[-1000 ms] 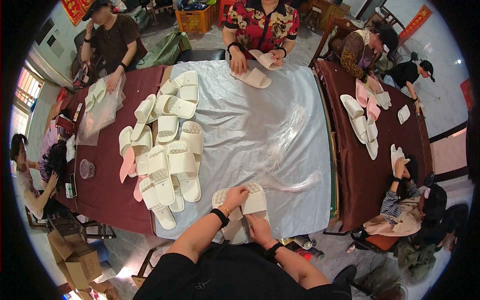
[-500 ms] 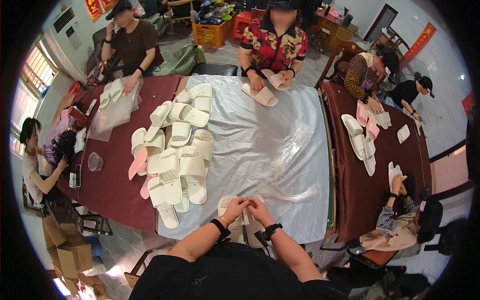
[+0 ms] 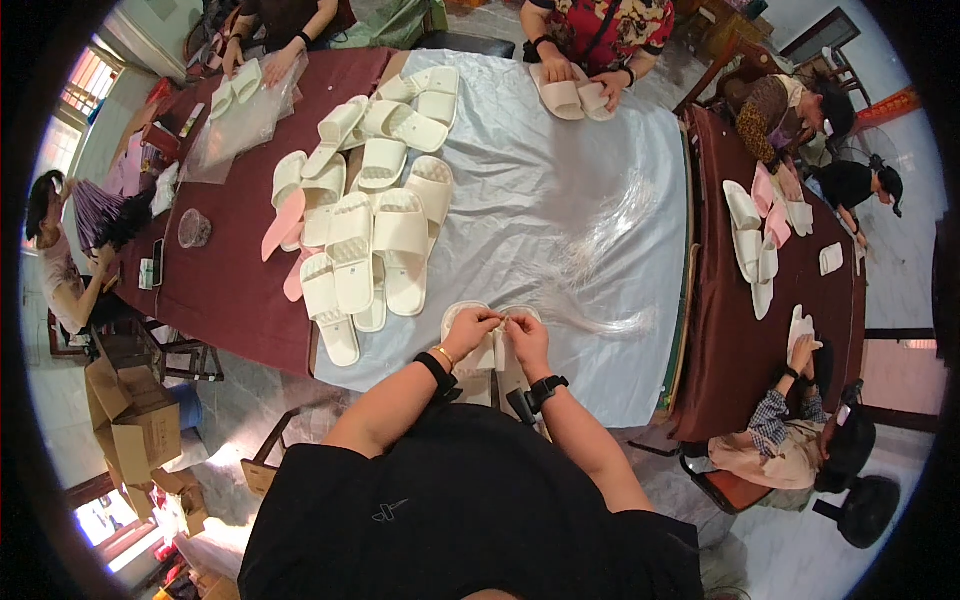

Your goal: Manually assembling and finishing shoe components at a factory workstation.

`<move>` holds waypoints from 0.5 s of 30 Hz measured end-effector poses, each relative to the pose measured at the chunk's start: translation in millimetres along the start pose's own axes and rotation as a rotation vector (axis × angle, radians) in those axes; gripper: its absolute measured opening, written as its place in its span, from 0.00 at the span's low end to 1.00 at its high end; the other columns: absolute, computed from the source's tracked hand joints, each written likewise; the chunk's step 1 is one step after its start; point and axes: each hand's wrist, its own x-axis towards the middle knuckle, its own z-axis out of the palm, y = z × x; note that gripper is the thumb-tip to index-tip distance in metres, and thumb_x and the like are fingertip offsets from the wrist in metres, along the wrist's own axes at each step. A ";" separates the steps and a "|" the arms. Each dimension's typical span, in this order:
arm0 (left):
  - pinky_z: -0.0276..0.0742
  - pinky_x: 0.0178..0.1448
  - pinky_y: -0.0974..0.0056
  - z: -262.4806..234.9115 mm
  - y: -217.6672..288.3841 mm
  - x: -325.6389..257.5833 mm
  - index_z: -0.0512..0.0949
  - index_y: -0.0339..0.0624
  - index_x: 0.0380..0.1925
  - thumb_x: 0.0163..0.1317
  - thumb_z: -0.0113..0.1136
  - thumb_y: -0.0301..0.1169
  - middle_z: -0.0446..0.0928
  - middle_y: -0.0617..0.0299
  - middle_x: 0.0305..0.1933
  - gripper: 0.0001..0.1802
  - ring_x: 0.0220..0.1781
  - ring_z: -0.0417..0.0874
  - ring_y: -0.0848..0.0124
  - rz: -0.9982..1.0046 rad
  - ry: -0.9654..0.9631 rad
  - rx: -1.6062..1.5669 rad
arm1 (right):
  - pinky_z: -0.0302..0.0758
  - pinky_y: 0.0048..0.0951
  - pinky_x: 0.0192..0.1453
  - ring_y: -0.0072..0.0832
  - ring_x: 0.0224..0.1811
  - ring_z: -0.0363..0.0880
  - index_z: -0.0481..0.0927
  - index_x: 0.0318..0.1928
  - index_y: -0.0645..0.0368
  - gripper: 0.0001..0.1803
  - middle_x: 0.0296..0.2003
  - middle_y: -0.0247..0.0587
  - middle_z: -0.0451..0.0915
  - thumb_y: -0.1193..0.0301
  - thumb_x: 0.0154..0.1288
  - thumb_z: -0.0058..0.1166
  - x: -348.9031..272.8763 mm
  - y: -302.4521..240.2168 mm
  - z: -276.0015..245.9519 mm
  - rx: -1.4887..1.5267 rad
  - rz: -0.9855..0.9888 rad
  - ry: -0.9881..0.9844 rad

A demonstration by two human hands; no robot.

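Note:
Over a pair of white slippers at the near table edge, my left hand (image 3: 473, 332) and my right hand (image 3: 526, 340) meet with fingertips pinched close together. What they pinch is too small to make out. The left slipper (image 3: 477, 382) and the right slipper (image 3: 510, 378) lie side by side, partly hidden under my hands and wrists. Just beyond my right hand, a loose bundle of thin clear strands (image 3: 607, 318) fans out across the silvery sheet (image 3: 500, 180).
A heap of white slippers (image 3: 350, 240) with a couple of pink ones (image 3: 285, 225) lies to my left. Across the table a person's hands (image 3: 585, 80) rest on white slippers. Other people work around the brown cloth tables (image 3: 235, 290). A small clear tub (image 3: 195, 228) stands at far left.
My view has tilted, so the table sits higher in the picture. My fingertips have parted slightly. The person opposite has brought the raised slipper down beside the other.

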 end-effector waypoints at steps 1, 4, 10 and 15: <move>0.74 0.40 0.68 0.0 1.5 -2.6 0.81 0.32 0.36 0.58 0.59 0.33 0.81 0.59 0.32 0.13 0.33 0.78 0.74 0.034 0.019 0.010 | 0.74 0.22 0.40 0.19 0.33 0.77 0.80 0.38 0.65 0.08 0.32 0.35 0.81 0.73 0.59 0.55 -2.3 0.9 1.2 0.018 -0.031 -0.009; 0.74 0.40 0.68 5.3 -1.6 -8.1 0.81 0.33 0.35 0.57 0.60 0.32 0.81 0.60 0.31 0.12 0.33 0.79 0.74 0.013 0.084 -0.045 | 0.75 0.23 0.41 0.20 0.34 0.78 0.80 0.39 0.65 0.09 0.33 0.36 0.82 0.74 0.59 0.55 -10.4 -0.5 2.1 0.018 -0.047 -0.018; 0.75 0.39 0.67 4.2 -6.2 -10.6 0.81 0.34 0.34 0.55 0.61 0.31 0.81 0.59 0.30 0.11 0.32 0.80 0.72 0.076 0.021 0.118 | 0.74 0.21 0.42 0.19 0.35 0.77 0.79 0.40 0.64 0.08 0.34 0.35 0.81 0.75 0.60 0.56 -16.0 -5.1 -4.2 0.094 -0.028 -0.048; 0.75 0.39 0.66 4.2 0.0 -14.0 0.81 0.35 0.33 0.54 0.61 0.32 0.81 0.56 0.30 0.10 0.32 0.81 0.69 0.095 0.019 0.173 | 0.75 0.21 0.43 0.19 0.36 0.78 0.79 0.40 0.65 0.09 0.34 0.35 0.81 0.76 0.59 0.57 -15.7 -7.0 -10.3 0.180 0.017 -0.064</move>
